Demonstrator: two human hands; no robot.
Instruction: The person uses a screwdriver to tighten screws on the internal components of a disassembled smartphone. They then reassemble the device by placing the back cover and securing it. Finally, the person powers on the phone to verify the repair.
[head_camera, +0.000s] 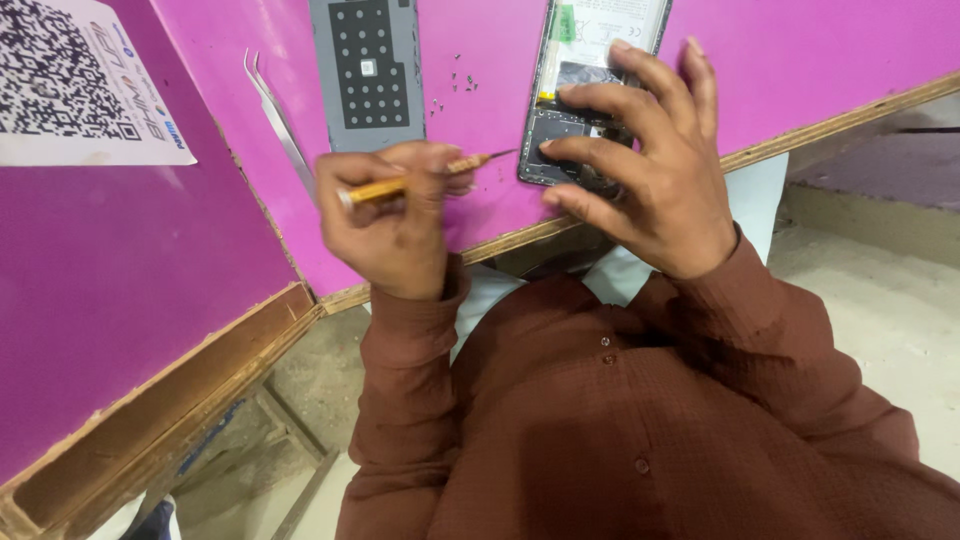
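Note:
My left hand (392, 215) is shut around a small screwdriver (420, 180) with a yellow handle, its tip pointing right toward the phone. An opened phone (585, 60) lies back side up on the magenta table (150, 260), its white battery and dark inner boards exposed. My right hand (650, 170) lies on the phone's lower half, fingers spread and fingertips pressing on the boards. The screwdriver tip hovers just left of the phone's lower edge.
A grey phone back cover (367, 70) lies left of the phone. Several tiny screws (460, 82) are scattered between them. Metal tweezers (280, 120) lie left of the cover. A white printed sheet (70, 80) sits at top left. The table's wooden edge (520, 240) runs below my hands.

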